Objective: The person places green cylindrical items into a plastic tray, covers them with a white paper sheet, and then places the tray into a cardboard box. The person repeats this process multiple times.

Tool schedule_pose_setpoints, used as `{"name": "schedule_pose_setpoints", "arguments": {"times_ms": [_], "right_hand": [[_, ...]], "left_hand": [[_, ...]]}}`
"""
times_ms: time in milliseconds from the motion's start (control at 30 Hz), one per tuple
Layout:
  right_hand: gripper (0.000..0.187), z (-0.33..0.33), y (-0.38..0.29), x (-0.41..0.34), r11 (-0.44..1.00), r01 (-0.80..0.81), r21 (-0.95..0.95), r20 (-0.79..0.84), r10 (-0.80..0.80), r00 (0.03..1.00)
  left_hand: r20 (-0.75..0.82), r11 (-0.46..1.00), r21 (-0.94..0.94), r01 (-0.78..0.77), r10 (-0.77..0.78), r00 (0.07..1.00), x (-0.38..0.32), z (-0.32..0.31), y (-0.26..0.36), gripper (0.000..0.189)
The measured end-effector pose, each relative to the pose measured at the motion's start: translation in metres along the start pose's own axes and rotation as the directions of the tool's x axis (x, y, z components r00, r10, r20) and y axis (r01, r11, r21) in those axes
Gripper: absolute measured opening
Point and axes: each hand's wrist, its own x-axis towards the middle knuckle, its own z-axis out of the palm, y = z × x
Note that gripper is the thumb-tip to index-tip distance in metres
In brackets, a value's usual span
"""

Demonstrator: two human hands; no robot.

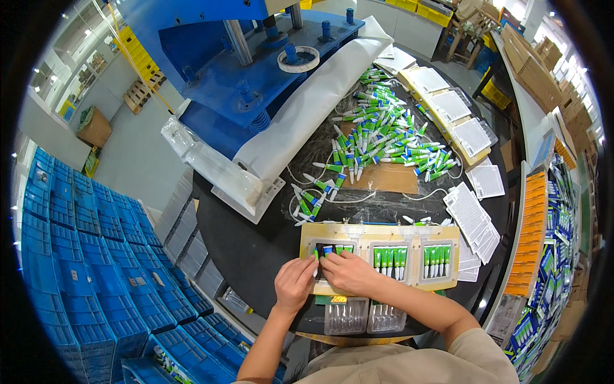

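A yellowish fixture board [379, 232] lies in front of me, with three clear plastic blister trays set in it. Small green tubes with white caps stand side by side in the middle blister [390, 259] and the right blister [437, 261]. Over the left blister, my left hand [293, 284] pinches a green tube [315, 257] between thumb and fingers. My right hand [349, 274] has its fingertips on a blue-ended tube [328, 250] beside it; the fingers partly cover this tube. Other green tubes [344, 248] show just beyond the right hand.
A heap of loose tubes [379, 134] covers the round black table [230, 249]. The blue press [211, 96] stands at the back left. A second fixture [443, 113] holding cards is on the right, near loose printed cards [472, 221]. Stacked blue crates [91, 269] rise at left.
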Motion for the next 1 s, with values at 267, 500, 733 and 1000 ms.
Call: {"name": "schedule_pose_setpoints", "arguments": {"times_ms": [267,500,733,1000], "right_hand": [[0.021,-0.021,-0.002,-0.028,0.965,-0.149,0.215,-0.327,0.215,0.92],[0.028,-0.01,-0.013,-0.039,0.902,-0.261,0.344,-0.444,0.402,0.801],[0.029,0.031,-0.022,-0.021,0.95,-0.296,0.102,-0.412,0.311,0.856],[0.034,0.001,-0.03,-0.021,0.916,-0.367,0.161,-0.334,0.401,0.853]], "left_hand": [[0.009,0.993,-0.104,0.054,-0.054,0.999,0.003,0.01,-0.002,0.028],[0.022,0.994,0.104,-0.04,0.038,0.999,-0.008,0.024,0.003,0.023],[0.141,0.996,0.027,-0.089,0.084,0.986,-0.007,0.017,0.0,0.026],[0.245,0.995,-0.098,-0.01,0.034,0.969,-0.021,0.019,-0.003,0.04]]}}
